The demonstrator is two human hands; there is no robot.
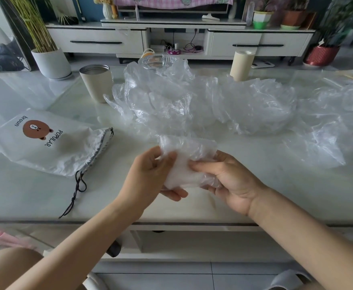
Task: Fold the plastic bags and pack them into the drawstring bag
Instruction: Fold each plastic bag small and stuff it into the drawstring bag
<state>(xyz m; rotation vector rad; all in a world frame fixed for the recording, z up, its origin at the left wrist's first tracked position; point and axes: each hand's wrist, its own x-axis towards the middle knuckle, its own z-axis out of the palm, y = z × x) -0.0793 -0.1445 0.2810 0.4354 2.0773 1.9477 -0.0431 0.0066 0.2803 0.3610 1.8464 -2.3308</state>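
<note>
The left hand (150,174) and right hand (232,181) pinch one folded plastic bag (189,162) between them.
The clear, crinkled wad is held over the surface (25,195), right of the flat white drawstring bag (52,147). A loose heap of plastic bags (213,105) sprawls beyond, also to its right.

- A white TV cabinet (96,41) is seen along the top
- Potted plants (51,61) are set at both upper corners
- Pale floor tiles (234,274) are seen at the bottom
</note>
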